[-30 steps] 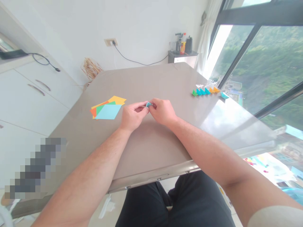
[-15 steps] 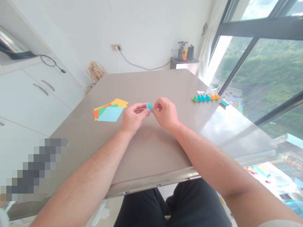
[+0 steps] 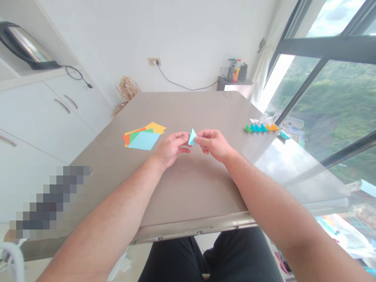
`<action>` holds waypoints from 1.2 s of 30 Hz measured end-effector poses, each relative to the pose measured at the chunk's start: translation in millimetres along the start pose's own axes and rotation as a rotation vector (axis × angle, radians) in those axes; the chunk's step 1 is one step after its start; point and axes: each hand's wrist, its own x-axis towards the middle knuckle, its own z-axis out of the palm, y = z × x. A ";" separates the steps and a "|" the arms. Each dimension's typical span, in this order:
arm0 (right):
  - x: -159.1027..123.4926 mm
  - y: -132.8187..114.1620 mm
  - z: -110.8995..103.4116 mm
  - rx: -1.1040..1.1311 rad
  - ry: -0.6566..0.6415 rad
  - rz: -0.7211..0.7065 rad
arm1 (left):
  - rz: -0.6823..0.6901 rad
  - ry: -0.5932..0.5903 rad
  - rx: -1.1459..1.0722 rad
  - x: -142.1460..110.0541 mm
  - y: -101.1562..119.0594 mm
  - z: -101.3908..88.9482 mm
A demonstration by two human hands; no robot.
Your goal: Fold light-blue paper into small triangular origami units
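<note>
A small light-blue piece of folded paper (image 3: 192,136), peaked like a triangle, is held up above the middle of the table. My right hand (image 3: 214,144) pinches its right side between thumb and fingers. At its left edge are the fingers of my left hand (image 3: 172,148), which also grip it; the left thumb sits lower, somewhat apart. Left of my hands lies a fanned stack of coloured paper sheets (image 3: 144,140), light blue on top, with green, orange and yellow beneath.
A row of small folded paper boats (image 3: 261,128), green, blue and orange, stands at the table's right, with a separate blue paper boat (image 3: 284,135) nearer the window. The brown table (image 3: 188,188) reaches back toward the wall. An electric kettle (image 3: 29,45) rests on the left shelf.
The folded paper has been turned and now shows a taller triangular face. My right fingers have shifted their pinch on it, and my left thumb has dropped lower. The view has tilted slightly.
</note>
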 end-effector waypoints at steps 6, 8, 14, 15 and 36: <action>-3.9 -5.3 -4.2 0.191 -0.165 0.040 | -0.032 -0.167 -0.121 -3.7 1.5 -3.3; -5.2 -6.1 -4.2 0.229 -0.225 0.046 | -0.035 -0.196 -0.199 -5.9 4.0 -2.0; -8.0 -5.5 -1.2 0.279 -0.346 0.066 | -0.073 -0.242 -0.252 -10.0 8.1 2.3; -8.1 -5.7 -0.6 0.283 -0.360 0.068 | -0.075 -0.248 -0.254 -10.3 7.8 2.8; -7.3 -4.4 -2.0 0.251 -0.368 0.069 | -0.070 -0.294 -0.101 -11.8 13.0 -2.1</action>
